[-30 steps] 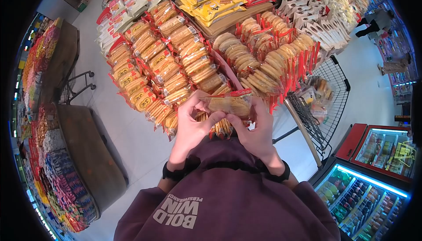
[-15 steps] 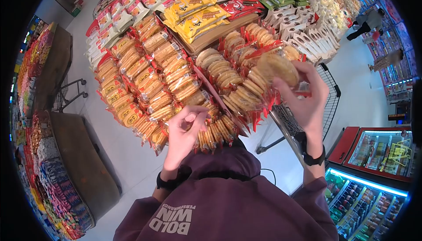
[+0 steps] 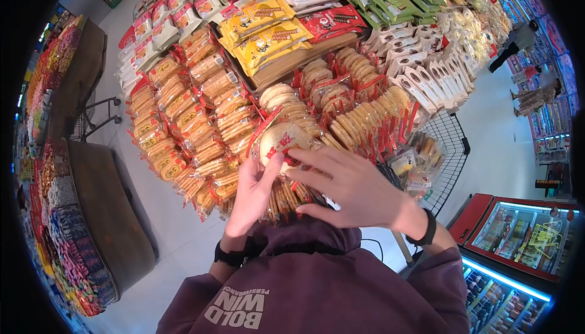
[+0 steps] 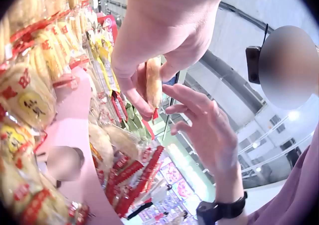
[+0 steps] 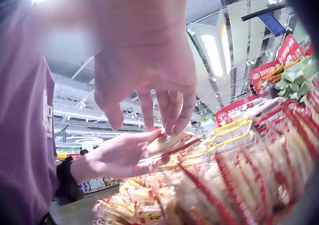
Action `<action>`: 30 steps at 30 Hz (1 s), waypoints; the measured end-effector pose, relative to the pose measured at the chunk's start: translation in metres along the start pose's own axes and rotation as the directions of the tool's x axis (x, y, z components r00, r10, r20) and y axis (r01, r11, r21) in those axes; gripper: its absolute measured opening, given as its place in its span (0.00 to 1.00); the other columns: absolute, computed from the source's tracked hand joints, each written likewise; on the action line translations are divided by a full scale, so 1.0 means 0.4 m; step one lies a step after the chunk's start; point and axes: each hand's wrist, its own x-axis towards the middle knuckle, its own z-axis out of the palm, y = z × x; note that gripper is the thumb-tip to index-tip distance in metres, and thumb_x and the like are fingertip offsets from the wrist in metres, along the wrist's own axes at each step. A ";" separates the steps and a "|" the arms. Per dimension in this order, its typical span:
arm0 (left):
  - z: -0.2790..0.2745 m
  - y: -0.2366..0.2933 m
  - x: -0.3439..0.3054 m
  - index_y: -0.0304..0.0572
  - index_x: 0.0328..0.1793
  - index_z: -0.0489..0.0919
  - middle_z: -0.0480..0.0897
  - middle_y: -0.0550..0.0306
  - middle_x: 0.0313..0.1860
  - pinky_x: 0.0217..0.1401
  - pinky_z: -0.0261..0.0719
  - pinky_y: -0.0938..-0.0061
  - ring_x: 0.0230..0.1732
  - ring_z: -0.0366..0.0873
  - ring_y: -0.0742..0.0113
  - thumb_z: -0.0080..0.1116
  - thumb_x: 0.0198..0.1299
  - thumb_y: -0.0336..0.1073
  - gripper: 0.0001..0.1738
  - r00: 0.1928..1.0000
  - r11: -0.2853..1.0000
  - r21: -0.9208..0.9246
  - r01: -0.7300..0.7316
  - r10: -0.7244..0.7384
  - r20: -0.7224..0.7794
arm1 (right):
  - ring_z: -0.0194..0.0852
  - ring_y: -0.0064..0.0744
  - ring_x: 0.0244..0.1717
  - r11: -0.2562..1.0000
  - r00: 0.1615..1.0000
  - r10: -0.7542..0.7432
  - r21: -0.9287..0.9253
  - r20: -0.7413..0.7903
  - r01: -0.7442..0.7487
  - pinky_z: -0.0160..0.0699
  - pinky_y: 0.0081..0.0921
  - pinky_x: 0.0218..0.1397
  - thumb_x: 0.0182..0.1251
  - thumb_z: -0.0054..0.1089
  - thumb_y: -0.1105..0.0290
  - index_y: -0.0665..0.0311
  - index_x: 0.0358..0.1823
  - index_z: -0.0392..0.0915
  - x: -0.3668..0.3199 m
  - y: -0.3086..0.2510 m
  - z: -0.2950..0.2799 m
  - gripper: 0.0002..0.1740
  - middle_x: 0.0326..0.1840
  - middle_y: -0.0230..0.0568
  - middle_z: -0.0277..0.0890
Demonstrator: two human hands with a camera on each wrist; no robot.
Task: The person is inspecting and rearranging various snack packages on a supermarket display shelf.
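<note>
A round, pale flat cake in a clear wrapper with red print [image 3: 280, 139] is in my left hand [image 3: 251, 197], the thumb pressed on its face. The left wrist view shows this wrapped cake [image 4: 154, 83] edge-on between thumb and fingers. My right hand [image 3: 359, 191] has its fingers extended over the cake's near right side. In the right wrist view, its fingertips reach down right at the wrapped cake [image 5: 172, 142]. Just beneath both hands lie rows of wrapped oblong biscuits [image 3: 234, 115] and round cakes [image 3: 365, 118].
Yellow packets [image 3: 268, 35], red packets [image 3: 332, 22] and green packets [image 3: 390, 5] are stacked farther back on the display. A wire shopping cart [image 3: 451, 157] holding bagged goods stands at the right, near lit refrigerators [image 3: 518, 230]. Another candy display [image 3: 106, 212] is at left. Two people are at far right.
Both hands held an oblong packet at first. The right hand then held a round wrapped cake over the right rows, the left empty. Now the left holds a round cake and the right has moved left.
</note>
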 end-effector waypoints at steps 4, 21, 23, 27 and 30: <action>0.028 0.057 0.039 0.30 0.59 0.77 0.86 0.51 0.42 0.47 0.80 0.70 0.41 0.83 0.68 0.59 0.68 0.31 0.16 0.964 0.947 0.182 -0.263 0.251 0.088 | 0.76 0.45 0.55 0.990 0.990 -0.090 -0.118 -0.106 0.078 0.77 0.41 0.56 0.56 0.71 0.62 0.62 0.57 0.75 0.081 0.093 -0.092 0.28 0.60 0.43 0.74; 0.019 0.073 0.245 0.23 0.56 0.75 0.78 0.32 0.52 0.40 0.83 0.54 0.40 0.83 0.38 0.62 0.66 0.48 0.29 0.917 0.132 0.941 -0.312 0.303 0.262 | 0.80 0.55 0.33 0.982 0.974 -0.153 -0.082 0.165 0.168 0.76 0.42 0.36 0.54 0.66 0.73 0.66 0.44 0.76 0.303 0.350 -0.068 0.15 0.28 0.53 0.79; 0.028 0.087 0.249 0.23 0.61 0.73 0.77 0.27 0.57 0.44 0.83 0.53 0.42 0.82 0.35 0.60 0.67 0.52 0.33 0.956 0.179 0.951 -0.252 0.195 0.217 | 0.79 0.56 0.32 0.986 0.978 -0.143 -0.069 0.149 0.154 0.75 0.43 0.36 0.54 0.65 0.74 0.66 0.44 0.75 0.312 0.365 -0.048 0.15 0.27 0.53 0.78; 0.026 0.067 0.246 0.24 0.61 0.74 0.76 0.32 0.57 0.43 0.81 0.51 0.41 0.82 0.35 0.60 0.67 0.49 0.31 0.932 0.248 0.926 -0.284 0.297 0.206 | 0.78 0.55 0.32 0.959 0.980 -0.195 -0.202 0.032 0.197 0.75 0.42 0.37 0.55 0.65 0.74 0.66 0.44 0.75 0.319 0.389 -0.055 0.15 0.26 0.51 0.77; 0.010 0.064 0.245 0.26 0.61 0.74 0.75 0.37 0.56 0.44 0.80 0.51 0.40 0.81 0.36 0.61 0.67 0.48 0.30 0.924 0.285 0.900 -0.331 0.290 0.248 | 0.79 0.53 0.33 0.954 0.974 -0.224 -0.198 0.017 0.223 0.75 0.42 0.38 0.54 0.68 0.71 0.67 0.43 0.76 0.329 0.397 -0.060 0.15 0.27 0.50 0.77</action>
